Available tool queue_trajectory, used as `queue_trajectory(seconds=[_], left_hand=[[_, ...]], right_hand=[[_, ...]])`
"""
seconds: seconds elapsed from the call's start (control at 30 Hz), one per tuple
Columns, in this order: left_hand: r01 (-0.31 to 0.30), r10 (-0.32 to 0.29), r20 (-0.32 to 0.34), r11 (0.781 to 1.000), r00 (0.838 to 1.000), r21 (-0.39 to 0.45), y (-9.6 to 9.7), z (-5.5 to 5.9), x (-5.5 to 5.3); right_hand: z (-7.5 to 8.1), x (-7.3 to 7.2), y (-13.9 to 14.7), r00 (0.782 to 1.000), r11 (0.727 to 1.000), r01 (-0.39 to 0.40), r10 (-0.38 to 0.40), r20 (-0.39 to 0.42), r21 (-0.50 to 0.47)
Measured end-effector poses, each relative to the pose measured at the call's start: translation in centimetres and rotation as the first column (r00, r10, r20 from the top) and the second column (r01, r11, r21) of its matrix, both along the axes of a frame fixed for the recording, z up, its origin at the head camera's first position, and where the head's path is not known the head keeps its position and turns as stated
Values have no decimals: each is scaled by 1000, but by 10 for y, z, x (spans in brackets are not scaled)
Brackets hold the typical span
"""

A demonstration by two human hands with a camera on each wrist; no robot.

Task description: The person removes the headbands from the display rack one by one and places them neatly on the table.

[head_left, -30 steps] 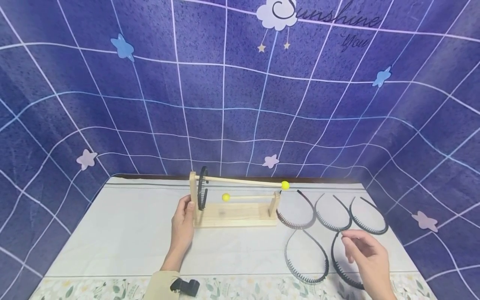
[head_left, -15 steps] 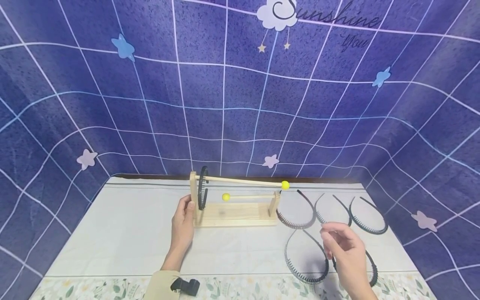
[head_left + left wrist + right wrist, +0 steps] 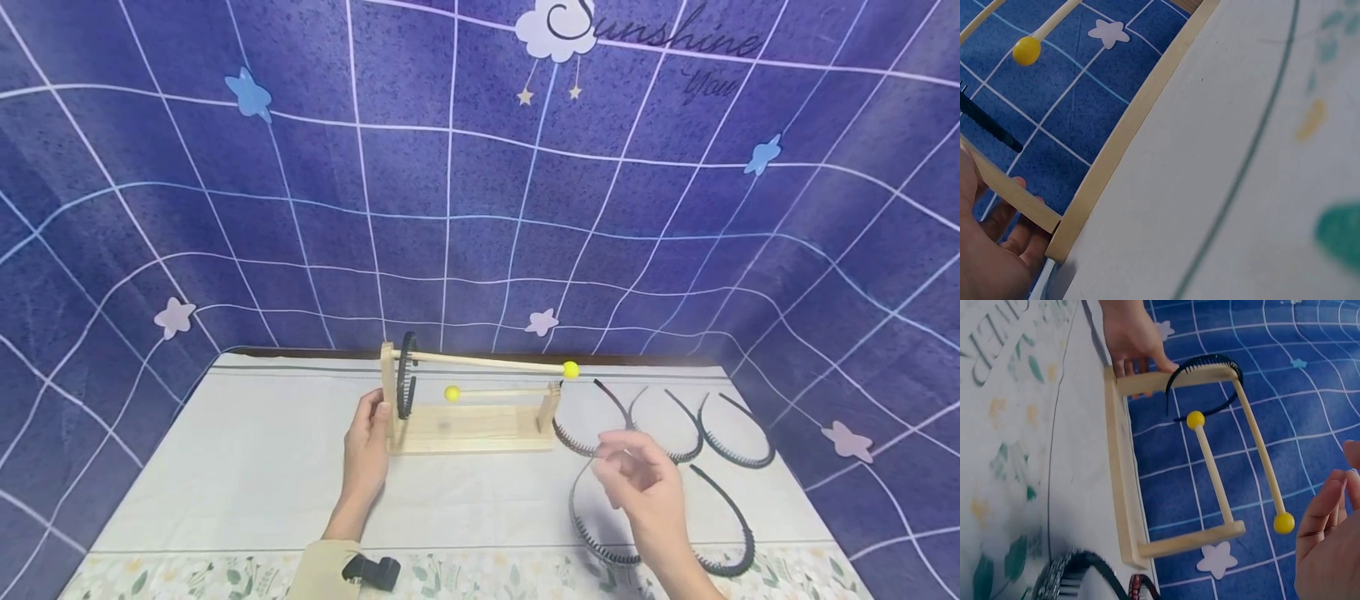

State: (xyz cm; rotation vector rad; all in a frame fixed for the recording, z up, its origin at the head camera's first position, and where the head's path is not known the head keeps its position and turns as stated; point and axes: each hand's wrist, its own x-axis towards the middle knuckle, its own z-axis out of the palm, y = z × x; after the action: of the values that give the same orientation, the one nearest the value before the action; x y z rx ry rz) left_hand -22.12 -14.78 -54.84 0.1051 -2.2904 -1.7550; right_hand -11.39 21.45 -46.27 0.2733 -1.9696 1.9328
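Observation:
A wooden stand (image 3: 468, 429) has two uprights, each with a rod ending in a yellow ball. My left hand (image 3: 366, 446) grips its left upright, thumb on the near side and fingers behind, as the left wrist view (image 3: 1007, 184) also shows. One black toothed headband (image 3: 1238, 378) hangs on the upper rod, close against that upright. My right hand (image 3: 645, 492) hovers over the headbands at right, fingers loosely curled with nothing visible between them. It partly covers a grey-to-black headband (image 3: 600, 550); a black headband (image 3: 748, 542) lies just right of it.
Behind the right hand lie three more headbands in a row: a dark reddish one (image 3: 573, 446), a grey-black one (image 3: 693, 429) and a black one (image 3: 750, 462). A white cloth (image 3: 247, 467) with a floral border covers the table. A blue curtain (image 3: 405, 250) stands behind.
My right hand has moved left across the headbands, uncovering the lower right one and coming over the lower left one. The left hand and the stand have stayed in place.

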Motion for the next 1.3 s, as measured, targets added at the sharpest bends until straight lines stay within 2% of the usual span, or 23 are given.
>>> queue_trajectory(seconds=[0.17,0.33,0.57,0.73,1.0,1.3], left_hand=[[3,-3,-2,1000,1000,7,2,0,0],[-2,2,1,1000,1000,3,1,0,0],[-12,12,8,1000,1000,-15,-1,0,-1],[-4,4,11,1000,1000,-7,0,0,-1],[24,-24,27,1000,999,-3,2,1,-2],[13,-13,14,1000,1000,-2,0,-1,-2]], right_hand=[[2,-6,-13,999,999,-25,26,36,-28],[1,-12,-31,993,994,-79,86,78,-79],[-1,-22,-58,976,986,-162,164,146,-22],[-5,-28,-77,962,973,-227,231,142,-45],[-6,-34,-101,961,967,-235,247,122,-101],[-5,-42,-126,954,957,-259,274,120,-128]])
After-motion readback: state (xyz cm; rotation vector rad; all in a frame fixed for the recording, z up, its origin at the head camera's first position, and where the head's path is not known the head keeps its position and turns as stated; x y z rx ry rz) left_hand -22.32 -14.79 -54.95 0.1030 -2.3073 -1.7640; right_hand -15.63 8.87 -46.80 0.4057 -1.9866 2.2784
